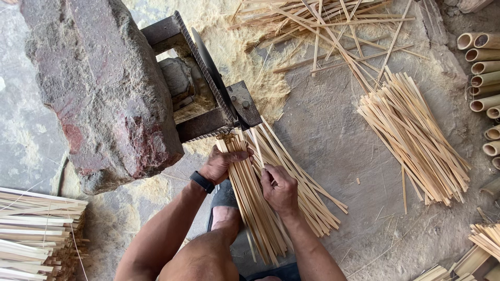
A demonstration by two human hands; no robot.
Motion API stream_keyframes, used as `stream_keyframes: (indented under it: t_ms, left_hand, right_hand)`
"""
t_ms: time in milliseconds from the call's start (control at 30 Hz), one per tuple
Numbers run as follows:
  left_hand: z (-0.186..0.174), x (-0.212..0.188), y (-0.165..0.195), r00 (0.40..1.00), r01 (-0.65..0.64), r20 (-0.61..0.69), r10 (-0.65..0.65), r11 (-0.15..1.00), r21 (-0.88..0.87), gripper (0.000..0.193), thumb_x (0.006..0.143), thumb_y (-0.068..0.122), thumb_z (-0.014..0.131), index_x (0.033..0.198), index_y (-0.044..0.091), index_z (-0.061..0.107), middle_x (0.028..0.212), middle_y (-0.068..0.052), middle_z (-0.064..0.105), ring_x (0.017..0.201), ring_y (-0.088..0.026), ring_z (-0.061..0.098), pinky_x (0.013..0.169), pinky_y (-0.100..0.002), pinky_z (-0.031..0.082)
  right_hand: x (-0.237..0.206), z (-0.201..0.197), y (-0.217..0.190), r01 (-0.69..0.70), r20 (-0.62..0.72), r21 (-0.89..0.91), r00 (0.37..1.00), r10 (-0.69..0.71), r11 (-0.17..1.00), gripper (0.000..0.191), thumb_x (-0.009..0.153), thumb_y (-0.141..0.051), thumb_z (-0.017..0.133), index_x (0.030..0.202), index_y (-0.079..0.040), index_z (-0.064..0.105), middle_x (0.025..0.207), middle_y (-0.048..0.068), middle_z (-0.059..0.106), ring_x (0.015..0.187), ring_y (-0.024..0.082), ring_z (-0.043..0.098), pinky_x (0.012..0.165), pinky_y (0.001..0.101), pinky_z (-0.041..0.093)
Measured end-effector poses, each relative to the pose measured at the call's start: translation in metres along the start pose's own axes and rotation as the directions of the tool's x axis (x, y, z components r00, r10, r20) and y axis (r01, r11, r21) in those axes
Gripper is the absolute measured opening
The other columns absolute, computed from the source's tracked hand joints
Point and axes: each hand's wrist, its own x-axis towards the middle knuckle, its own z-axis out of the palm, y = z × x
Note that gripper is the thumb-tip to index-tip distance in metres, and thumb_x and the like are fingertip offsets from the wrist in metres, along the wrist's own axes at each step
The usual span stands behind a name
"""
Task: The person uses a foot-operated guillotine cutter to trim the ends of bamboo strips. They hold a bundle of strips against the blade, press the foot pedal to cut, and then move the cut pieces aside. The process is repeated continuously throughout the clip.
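From the head camera we see our left hand (221, 164) closed over the top end of a bundle of bamboo strips (252, 203), thumb across them, a dark wristband on the wrist. Our right hand (280, 190) pinches a single strip (256, 147) between thumb and fingers just beside the bundle and points it up toward the blade (213, 73) set in a rusty metal frame (208, 93). A big reddish stone (104, 83) rests on the frame's left part.

The bundle lies on the concrete floor (333, 140), near the middle of it, running from the frame down past our knee and sandalled foot (224, 200). Both hands sit on its upper third, so it is under and between them.

We judge the strips light, thin and springy, stiff along their length but easy to snap or splinter, with sharp edges. A bunch is best gripped near its end with the whole palm; a single strip is best taken by its flat faces close to the working end.

Sawdust (234, 47) spreads behind the frame. A second heap of strips (411, 140) lies toward the right edge, loose slivers (323, 26) along the top edge, bamboo tubes (484, 67) at the right edge, and stacked slats (36, 229) in the lower left corner.
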Motion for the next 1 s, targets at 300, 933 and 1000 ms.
stream_keyframes:
  t_ms: [300,933,1000]
  left_hand:
    - [-0.017,0.015,-0.018,0.981,-0.174,-0.092,0.171,0.984,-0.030,0.037,0.079,-0.006,0.076,0.115,-0.010,0.068,0.120,-0.028,0.072,0.110,-0.033,0.074,0.103,-0.045,0.060]
    - [-0.006,0.013,-0.011,0.989,0.148,0.022,-0.149,0.988,0.042,0.041,0.087,0.017,0.071,0.126,0.003,0.070,0.115,-0.011,0.076,0.111,-0.025,0.067,0.104,-0.045,0.050]
    - [-0.016,0.014,-0.013,0.990,0.134,0.017,-0.139,0.976,0.172,0.045,0.089,0.021,0.071,0.128,0.000,0.069,0.124,-0.012,0.073,0.116,-0.024,0.065,0.109,-0.043,0.045]
  right_hand:
    - [0.073,0.031,-0.008,0.169,-0.062,-0.150,0.982,-0.180,0.974,0.014,0.098,-0.003,0.068,0.108,0.007,0.073,0.083,0.013,0.069,0.060,0.016,0.066,0.043,0.0230,0.054]
    - [0.047,0.025,0.003,0.017,0.029,-0.064,0.999,-0.015,0.998,0.018,0.101,-0.006,0.063,0.107,0.006,0.074,0.080,0.017,0.070,0.055,0.018,0.066,0.037,0.0278,0.053]
    - [0.068,0.038,0.004,0.032,0.030,-0.119,0.999,-0.029,0.992,0.016,0.100,-0.005,0.064,0.104,0.007,0.074,0.076,0.016,0.068,0.051,0.019,0.064,0.034,0.0305,0.051]
